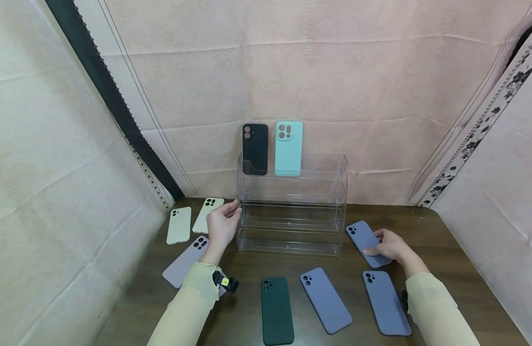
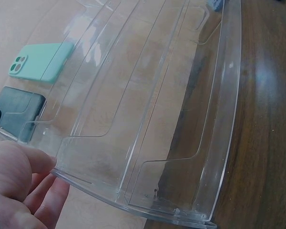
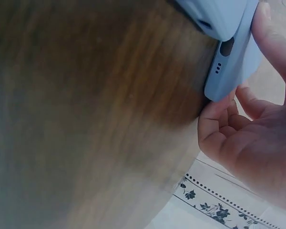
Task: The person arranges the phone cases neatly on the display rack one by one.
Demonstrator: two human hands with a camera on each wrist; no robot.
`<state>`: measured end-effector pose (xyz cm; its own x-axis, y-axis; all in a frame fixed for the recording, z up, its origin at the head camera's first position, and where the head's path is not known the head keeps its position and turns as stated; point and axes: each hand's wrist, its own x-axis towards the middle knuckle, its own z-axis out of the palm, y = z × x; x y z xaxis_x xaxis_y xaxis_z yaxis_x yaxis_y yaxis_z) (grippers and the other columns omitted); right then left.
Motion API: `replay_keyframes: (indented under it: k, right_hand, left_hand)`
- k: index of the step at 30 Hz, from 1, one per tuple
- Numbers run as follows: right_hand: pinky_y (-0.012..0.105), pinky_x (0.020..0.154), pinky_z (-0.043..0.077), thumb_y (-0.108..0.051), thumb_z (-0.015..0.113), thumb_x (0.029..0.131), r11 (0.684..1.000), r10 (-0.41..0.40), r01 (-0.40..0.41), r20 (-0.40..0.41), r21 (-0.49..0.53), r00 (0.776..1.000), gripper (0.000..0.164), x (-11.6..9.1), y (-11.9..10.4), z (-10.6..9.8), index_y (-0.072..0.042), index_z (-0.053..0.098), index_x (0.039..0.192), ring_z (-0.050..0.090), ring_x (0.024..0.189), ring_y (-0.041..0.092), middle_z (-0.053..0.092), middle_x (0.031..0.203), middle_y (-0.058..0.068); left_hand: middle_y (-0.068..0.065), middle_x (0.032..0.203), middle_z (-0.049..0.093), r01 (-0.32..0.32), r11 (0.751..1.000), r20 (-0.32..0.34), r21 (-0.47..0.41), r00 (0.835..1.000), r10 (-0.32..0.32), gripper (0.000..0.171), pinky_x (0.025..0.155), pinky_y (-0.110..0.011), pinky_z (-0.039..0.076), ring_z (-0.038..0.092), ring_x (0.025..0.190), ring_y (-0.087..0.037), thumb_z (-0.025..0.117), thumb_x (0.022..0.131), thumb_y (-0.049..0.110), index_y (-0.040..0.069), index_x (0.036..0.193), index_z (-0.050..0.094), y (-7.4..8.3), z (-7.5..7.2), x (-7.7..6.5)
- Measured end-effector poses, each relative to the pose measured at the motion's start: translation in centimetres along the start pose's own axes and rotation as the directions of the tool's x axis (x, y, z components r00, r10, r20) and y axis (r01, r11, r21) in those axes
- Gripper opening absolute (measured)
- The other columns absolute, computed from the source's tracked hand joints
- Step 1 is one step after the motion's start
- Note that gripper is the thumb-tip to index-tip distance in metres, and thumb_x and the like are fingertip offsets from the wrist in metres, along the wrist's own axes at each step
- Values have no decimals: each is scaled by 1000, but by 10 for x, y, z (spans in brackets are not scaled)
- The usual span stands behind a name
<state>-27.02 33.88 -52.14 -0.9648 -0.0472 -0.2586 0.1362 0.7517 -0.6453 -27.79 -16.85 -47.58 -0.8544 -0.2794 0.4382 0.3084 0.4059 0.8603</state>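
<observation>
Nearest on the brown wooden bench (image 1: 240,322) lie a dark green rectangular phone case (image 1: 277,312), a slanted blue phone case (image 1: 326,302) and a second blue phone case (image 1: 386,303). Just beyond, the grip of the right hand (image 1: 390,246) pinches a smooth periwinkle-blue plastic case (image 1: 363,238) — rounded corners, corner camera cutouts, an end slot beside small holes — right of the clear tiered plastic rack (image 1: 287,246). The left hand's (image 1: 223,225) grip pinches the rack's left edge; black (image 1: 255,144) and turquoise (image 1: 289,151) cases stand in its top tier.

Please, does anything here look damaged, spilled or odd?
No, nothing stands out. The black case and turquoise case stand in the rack; the green case lies flat, and no damage or spill is visible.
</observation>
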Motion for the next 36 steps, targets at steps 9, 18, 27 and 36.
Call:
replay_keyframes:
  k: [9,18,27,36]
  right_hand:
    - [65,105,48,-25,59,111,993,-20,29,-88,113,996,55,-8,9,-14,16,47,146,50,130,53,49,144,41]
    - [58,105,46,-28,45,117,964,-9,49,-151,260,988,54,-13,0,-25,14,43,150,50,132,48,53,144,37]
    - [29,92,52,-37,48,115,904,-90,181,-244,386,966,59,-17,-17,-34,7,40,153,61,118,16,68,135,12]
    - [14,77,51,-11,60,110,368,-197,478,-436,798,878,20,-17,-67,-44,-15,48,125,58,91,1,67,102,-13]
  left_hand:
    - [-17,113,79,-14,1000,4,-4,1000,14,25,82,-27,65,80,98,-31,79,93,-5,-2,118,79,2,1,2]
    - [-15,113,79,-14,1000,1,13,1000,14,25,83,-29,65,80,98,-30,80,93,-3,-1,117,80,0,0,2]
    - [-15,113,79,-9,1000,9,13,1000,9,25,83,-30,65,80,98,-29,79,93,-3,-1,118,80,-2,1,-1]
    - [-15,113,79,-2,1000,7,11,1000,2,24,83,-29,65,80,98,-29,80,94,-2,0,118,80,-1,-1,-1]
